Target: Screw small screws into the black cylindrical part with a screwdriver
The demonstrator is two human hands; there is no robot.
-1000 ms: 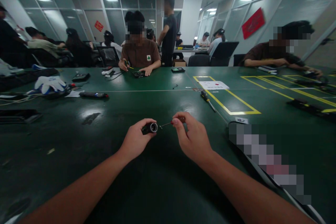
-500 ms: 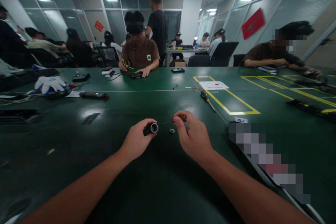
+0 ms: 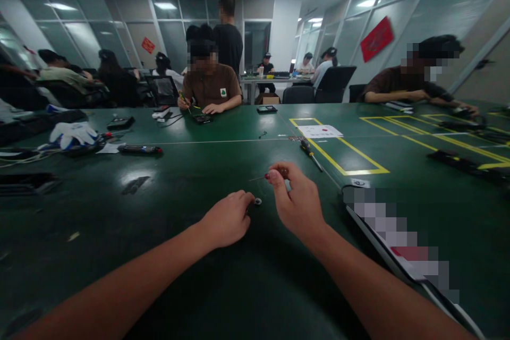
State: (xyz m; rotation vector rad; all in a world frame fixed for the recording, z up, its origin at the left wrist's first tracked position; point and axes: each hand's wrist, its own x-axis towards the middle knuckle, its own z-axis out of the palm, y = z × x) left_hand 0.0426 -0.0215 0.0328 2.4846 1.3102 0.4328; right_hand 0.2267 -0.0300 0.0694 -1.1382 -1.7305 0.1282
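My left hand (image 3: 229, 218) is curled, palm down, with its index fingertip at a small round metal part (image 3: 258, 202) lying on the green table. The black tube seen in this hand a moment ago is now hidden behind the fingers, and it does not show on the table. Between the thumb and fingers of my right hand (image 3: 299, 196) is a thin screwdriver (image 3: 268, 176) with a reddish handle. Its slender shaft points left, above and beyond the round part. Most of the handle is covered by the fingers.
Farther off on the green table (image 3: 191, 164) lies a yellow-and-black screwdriver (image 3: 311, 154) beside a paper sheet (image 3: 320, 132) and yellow tape lines. White gloves (image 3: 74, 134) and a dark pen-like tool (image 3: 140, 150) are at left. A dark-edged board (image 3: 378, 244) lies at right. Co-workers sit opposite.
My left hand has moved right and turned palm down, bringing its fingertip to the round part and hiding the tube. My right hand has shifted slightly, still with the screwdriver.
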